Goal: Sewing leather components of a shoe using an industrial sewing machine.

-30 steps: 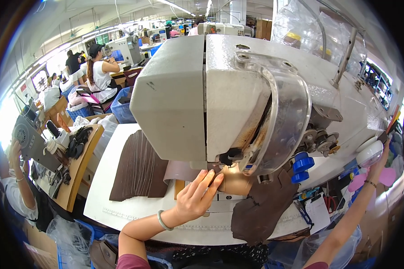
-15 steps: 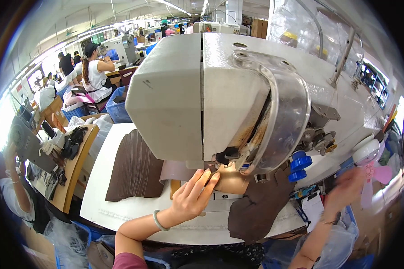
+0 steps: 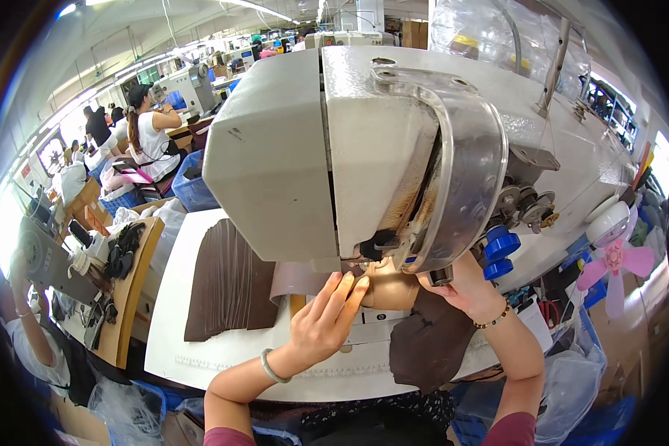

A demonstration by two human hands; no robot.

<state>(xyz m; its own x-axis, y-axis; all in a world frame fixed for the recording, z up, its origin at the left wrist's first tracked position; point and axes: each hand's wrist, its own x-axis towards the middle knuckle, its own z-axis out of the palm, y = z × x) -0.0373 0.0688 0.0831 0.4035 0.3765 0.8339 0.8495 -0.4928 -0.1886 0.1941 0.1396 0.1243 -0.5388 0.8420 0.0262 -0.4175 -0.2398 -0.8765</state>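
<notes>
In front of me is a large white sewing machine [image 3: 394,149]. My left hand [image 3: 323,316] lies with outstretched fingers beside the needle area, fingertips on a greyish-mauve strip [image 3: 297,279] and at the edge of a shiny gold-tan surface [image 3: 391,291]. My right hand [image 3: 474,290] reaches in under the machine head from the right, just above a dark brown leather-like piece [image 3: 431,346] that hangs over the table's front. The machine partly hides its fingers, so their grip is unclear. A fanned stack of dark brown pieces [image 3: 227,286] lies left of the left hand.
The white table [image 3: 178,327] has a ruler scale near its front edge. A pink fan [image 3: 615,259] stands at the right, blue knobs [image 3: 499,251] project from the machine, and a wooden-edged table [image 3: 137,290] is at the left. Other people sit at machines beyond.
My right hand has come in from the far right, near the fan, to the machine and the brown piece. The left hand stays in place by the needle area.
</notes>
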